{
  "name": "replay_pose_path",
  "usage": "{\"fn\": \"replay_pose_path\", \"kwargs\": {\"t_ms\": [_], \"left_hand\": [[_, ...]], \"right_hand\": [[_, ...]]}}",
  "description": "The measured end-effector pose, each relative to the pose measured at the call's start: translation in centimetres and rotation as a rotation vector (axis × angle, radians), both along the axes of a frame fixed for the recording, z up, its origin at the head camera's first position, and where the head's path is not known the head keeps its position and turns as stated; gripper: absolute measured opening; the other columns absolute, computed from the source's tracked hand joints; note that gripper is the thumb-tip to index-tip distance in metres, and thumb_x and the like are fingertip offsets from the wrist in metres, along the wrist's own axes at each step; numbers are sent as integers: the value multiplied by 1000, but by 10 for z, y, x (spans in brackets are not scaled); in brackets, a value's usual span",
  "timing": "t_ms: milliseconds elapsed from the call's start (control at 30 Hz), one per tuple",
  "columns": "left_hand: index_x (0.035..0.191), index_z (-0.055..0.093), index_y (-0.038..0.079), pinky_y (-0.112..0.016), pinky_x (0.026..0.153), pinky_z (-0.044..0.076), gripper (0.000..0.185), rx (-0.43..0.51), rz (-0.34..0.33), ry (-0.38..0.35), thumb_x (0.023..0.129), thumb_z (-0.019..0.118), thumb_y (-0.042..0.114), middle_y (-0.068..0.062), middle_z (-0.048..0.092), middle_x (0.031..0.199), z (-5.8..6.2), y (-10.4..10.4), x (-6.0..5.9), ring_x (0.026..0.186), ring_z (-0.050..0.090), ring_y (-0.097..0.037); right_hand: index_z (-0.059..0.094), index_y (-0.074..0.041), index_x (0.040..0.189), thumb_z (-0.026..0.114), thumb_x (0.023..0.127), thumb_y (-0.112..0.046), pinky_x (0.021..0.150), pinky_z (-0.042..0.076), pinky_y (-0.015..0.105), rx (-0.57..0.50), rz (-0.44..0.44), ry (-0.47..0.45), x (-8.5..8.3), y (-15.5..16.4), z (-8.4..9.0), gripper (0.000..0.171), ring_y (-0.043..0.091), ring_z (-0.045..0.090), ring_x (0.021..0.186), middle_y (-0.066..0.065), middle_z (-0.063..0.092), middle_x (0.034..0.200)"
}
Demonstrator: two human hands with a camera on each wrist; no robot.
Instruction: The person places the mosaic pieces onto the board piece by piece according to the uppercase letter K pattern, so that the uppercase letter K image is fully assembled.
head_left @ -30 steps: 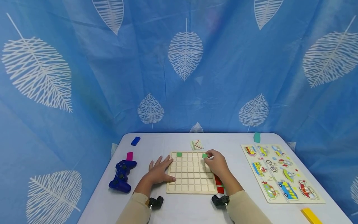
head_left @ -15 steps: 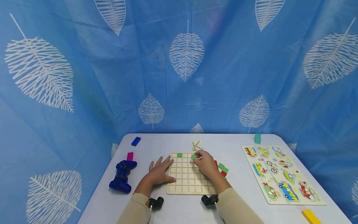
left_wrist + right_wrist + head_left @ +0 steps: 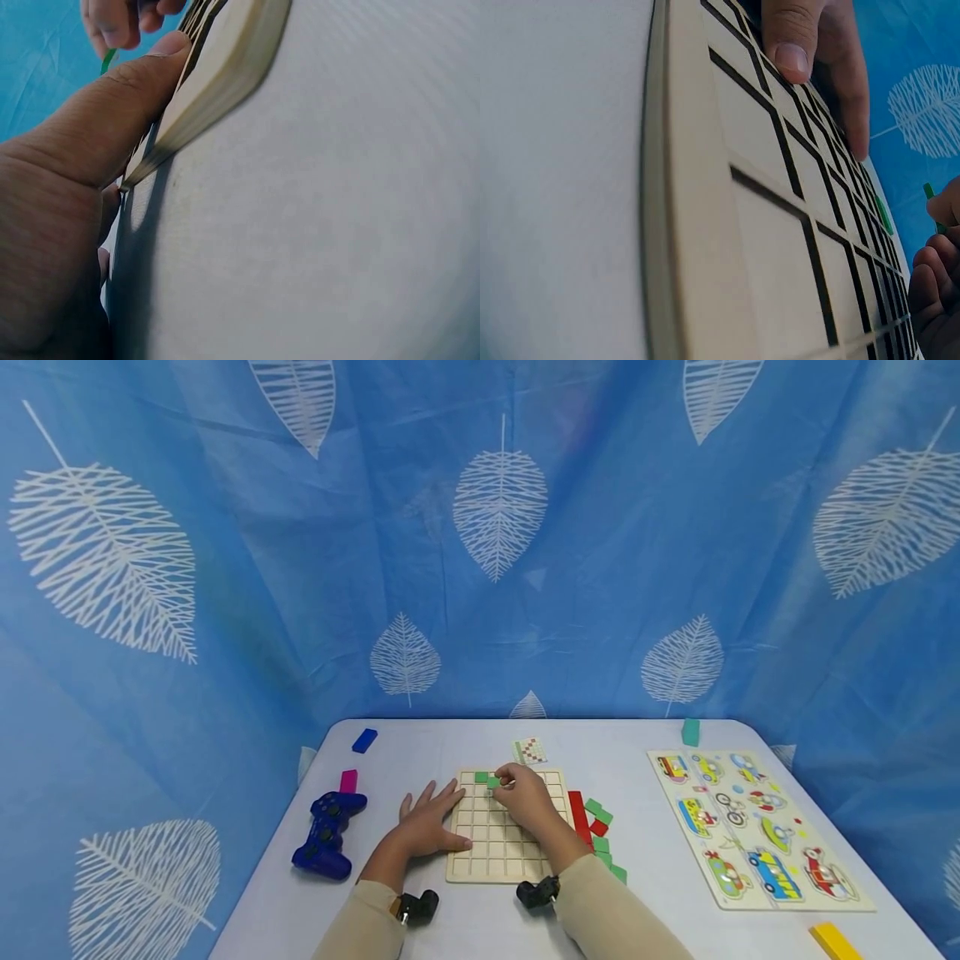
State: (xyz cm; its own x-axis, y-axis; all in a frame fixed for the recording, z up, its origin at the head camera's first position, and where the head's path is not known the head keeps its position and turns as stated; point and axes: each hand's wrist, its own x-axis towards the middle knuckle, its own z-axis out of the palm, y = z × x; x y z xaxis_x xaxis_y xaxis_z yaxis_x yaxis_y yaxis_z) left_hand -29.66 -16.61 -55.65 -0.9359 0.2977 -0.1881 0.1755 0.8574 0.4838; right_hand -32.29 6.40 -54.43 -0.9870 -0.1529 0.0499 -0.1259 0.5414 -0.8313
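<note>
A pale wooden grid board (image 3: 480,868) lies on the white table. My left hand (image 3: 431,822) rests along its left edge with fingers spread and the thumb on the frame, seen close in the left wrist view. My right hand (image 3: 525,795) pinches a green square tile (image 3: 492,782) over the board's top rows. In the right wrist view that tile shows tilted, above the board's surface. Another green tile (image 3: 481,777) sits in a top-row cell, just left of the pinched one.
Right of the board lie a row of red tiles (image 3: 579,817) and several loose green tiles (image 3: 602,845). A small pattern card (image 3: 530,750) is behind it. A blue game controller (image 3: 327,835) lies left, a vehicle puzzle board (image 3: 757,827) right, a yellow block (image 3: 834,941) front right.
My right hand has carried the green tile leftward over the board, from near the top right corner to beside the tile in the top row. The left hand has stayed in place.
</note>
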Motion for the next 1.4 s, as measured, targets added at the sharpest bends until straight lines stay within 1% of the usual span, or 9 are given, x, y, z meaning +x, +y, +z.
{"fn": "replay_pose_path", "kwargs": {"t_ms": [167,267,400,500,667,900,1200,1333,1400], "left_hand": [[163,39,27,-72,124,-4,106,0,0,6,76,84,66,2,23,175,2,-1,0,163,7,-39],[163,39,26,-72,124,-4,105,2,-3,2,76,84,66,2,23,175,4,-1,0,163,7,-38],[163,40,25,-72,123,-4,105,17,-10,2,77,84,65,2,23,175,4,-1,0,163,7,-39],[163,40,25,-72,123,-5,105,25,-18,6,77,84,65,1,23,175,2,0,-1,163,6,-39],[163,40,27,-71,124,-5,105,7,-10,3,76,84,66,3,23,175,-2,0,0,163,5,-38],[163,41,25,-71,124,-4,105,15,-13,14,76,85,65,2,24,175,0,-1,-1,163,7,-38],[163,41,25,-71,124,-4,104,13,-7,6,77,86,63,2,24,175,4,0,1,163,7,-38],[162,41,26,-71,124,-4,103,13,-3,9,77,86,63,2,24,175,4,0,1,163,7,-38],[162,41,26,-71,124,-4,104,9,-2,7,77,85,63,2,24,175,4,1,1,163,7,-38]], "right_hand": [[71,-9,121,74,95,-16,84,57,41,6,15,-5,-3,-12,-5,27,20,66,101,3,67,106],[72,-8,121,74,94,-16,85,57,42,31,19,4,-6,-19,-10,28,19,65,98,3,67,105],[73,-11,118,75,93,-16,80,55,40,117,-18,32,-8,-25,-16,26,16,62,90,0,66,101],[74,-13,115,76,90,-15,77,52,40,170,-53,53,-7,-28,-18,25,16,59,85,-1,65,97],[75,-14,112,78,89,-15,74,49,36,208,-80,66,-4,-31,-18,23,15,56,82,-4,62,93],[76,-13,114,78,89,-13,68,46,35,205,-103,70,-4,-33,-17,25,15,54,76,-3,61,90],[77,-16,115,77,92,-16,77,53,39,177,-71,39,-6,-29,-18,23,15,60,85,-3,66,96],[77,-17,115,75,93,-14,81,54,40,146,-75,26,-6,-27,-15,23,15,63,89,-4,69,98],[77,-17,114,75,93,-14,81,53,40,132,-83,16,-6,-26,-15,22,15,63,88,-5,69,97]]}}
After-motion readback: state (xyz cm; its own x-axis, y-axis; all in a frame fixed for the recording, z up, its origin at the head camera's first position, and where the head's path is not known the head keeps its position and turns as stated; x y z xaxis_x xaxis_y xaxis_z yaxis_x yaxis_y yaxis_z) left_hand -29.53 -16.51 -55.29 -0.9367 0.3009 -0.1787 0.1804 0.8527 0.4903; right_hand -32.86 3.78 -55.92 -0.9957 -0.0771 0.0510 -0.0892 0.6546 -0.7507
